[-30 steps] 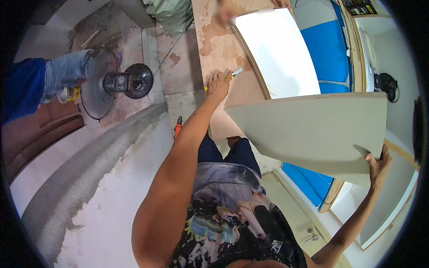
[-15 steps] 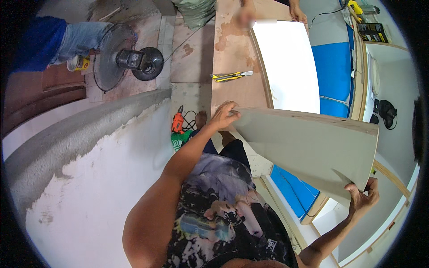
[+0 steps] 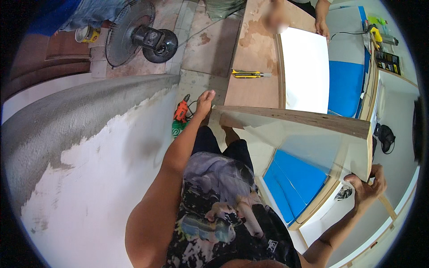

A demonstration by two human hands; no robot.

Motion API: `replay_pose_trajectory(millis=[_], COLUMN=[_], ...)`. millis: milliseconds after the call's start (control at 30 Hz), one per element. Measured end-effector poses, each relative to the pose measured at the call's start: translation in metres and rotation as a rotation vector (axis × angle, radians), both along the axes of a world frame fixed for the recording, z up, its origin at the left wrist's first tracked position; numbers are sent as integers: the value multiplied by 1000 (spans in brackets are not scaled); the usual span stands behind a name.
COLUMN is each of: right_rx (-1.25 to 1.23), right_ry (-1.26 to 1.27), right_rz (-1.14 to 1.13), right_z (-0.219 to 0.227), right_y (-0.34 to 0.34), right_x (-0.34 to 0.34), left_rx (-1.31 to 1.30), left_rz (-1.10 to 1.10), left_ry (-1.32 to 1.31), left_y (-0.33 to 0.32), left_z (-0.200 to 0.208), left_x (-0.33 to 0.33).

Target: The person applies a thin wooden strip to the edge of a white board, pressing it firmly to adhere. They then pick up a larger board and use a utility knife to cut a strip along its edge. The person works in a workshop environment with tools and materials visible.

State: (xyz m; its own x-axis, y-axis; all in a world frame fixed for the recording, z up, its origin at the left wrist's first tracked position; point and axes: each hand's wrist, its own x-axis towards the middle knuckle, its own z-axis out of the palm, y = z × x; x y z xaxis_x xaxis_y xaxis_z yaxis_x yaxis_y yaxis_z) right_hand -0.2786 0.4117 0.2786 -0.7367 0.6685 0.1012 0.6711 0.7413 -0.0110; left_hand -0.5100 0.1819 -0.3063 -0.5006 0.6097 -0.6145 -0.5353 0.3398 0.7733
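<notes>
In front of me a board (image 3: 290, 117) with a brown wooden edge is tilted, its pale, glossy face towards me; the blue surface below shows faintly through or in that face. My right hand (image 3: 368, 187) grips its lower right corner, thumb on the near face and fingers round the end. At the other end, my left hand (image 3: 204, 102) has its fingers stretched out beside the board's left corner; whether it touches is unclear. A yellow and black utility knife (image 3: 250, 74) lies on the plywood table (image 3: 252, 91), beside a white panel (image 3: 306, 71).
A co-worker's hand (image 3: 321, 22) rests by the white panel's far end. An orange drill (image 3: 181, 109) is on the floor past my left arm. A black fan (image 3: 147, 39) stands at the far left. A plastered low wall (image 3: 129, 96) runs along my left. Blue sheeting (image 3: 295, 187) lies below the board.
My left hand has come off the board's left corner and straightened its fingers. The board has tilted, so its wooden edge shows more. The right hand keeps its grip; the view has shifted.
</notes>
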Motion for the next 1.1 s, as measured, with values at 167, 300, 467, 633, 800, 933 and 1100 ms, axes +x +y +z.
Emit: replay_pose_trajectory(millis=[167, 300, 467, 633, 800, 933, 1100], right_rx=[-13, 25, 10, -23, 18, -3, -16], right_ry=[-35, -38, -8, 27, 30, 39, 42], right_rz=[-66, -57, -105, -66, -34, 29, -3], right_z=[-5, -5, -7, -8, -10, -9, -11], right_y=[4, 9, 7, 9, 14, 19, 11], right_x=[-2, 14, 11, 19, 33, 45, 42], left_rx=[-406, -256, -357, -329, -312, -355, -324], left_rz=[-159, -27, -49, -129, -225, -149, -206], left_ry=[-345, -443, -319, -376, -481, -570, -801], left_y=[-17, -32, -26, -26, -29, -24, -24], left_z=[-34, -57, -57, -67, -83, -73, -78], left_x=[4, 17, 28, 28, 20, 14, 4])
